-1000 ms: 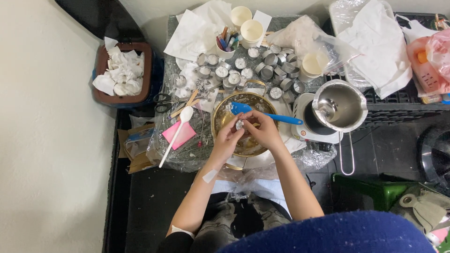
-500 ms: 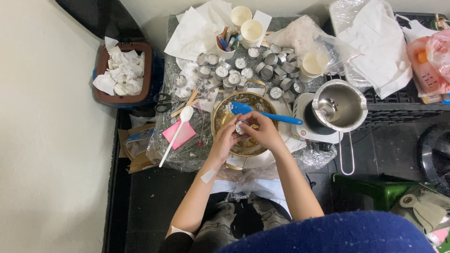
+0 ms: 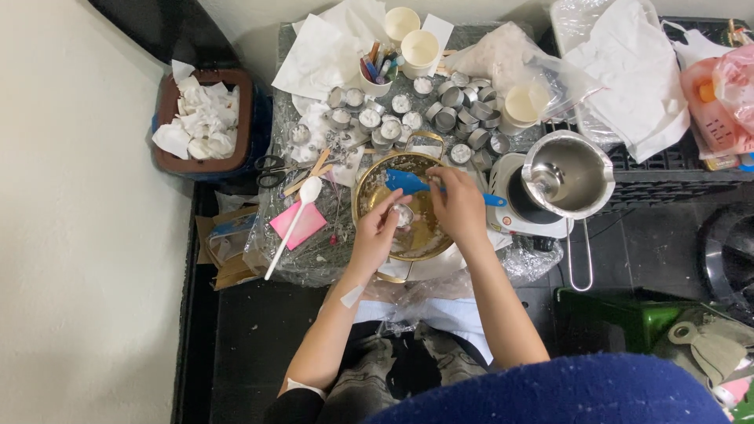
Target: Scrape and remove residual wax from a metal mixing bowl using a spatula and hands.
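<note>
Both my hands meet over a gold-coloured bowl [image 3: 369,196] holding white flakes. My left hand [image 3: 377,232] and my right hand [image 3: 458,206] pinch a small metal tealight cup [image 3: 403,213] between their fingertips above the bowl's middle. A blue spatula [image 3: 408,182] lies across the bowl's far rim, its handle running right under my right hand. Several small metal cups [image 3: 393,126], some filled with white wax, crowd the table just beyond the bowl.
A steel pouring pot [image 3: 567,174] sits on a small white hotplate to the right. A white spoon [image 3: 292,224] and pink pad [image 3: 298,223] lie left of the bowl, with scissors [image 3: 271,169] nearby. A brown bin [image 3: 206,122] of tissues stands far left. Paper cups and bags line the back.
My hands stay over the bowl with only slight finger movement around the small cup. Nothing else has shifted.
</note>
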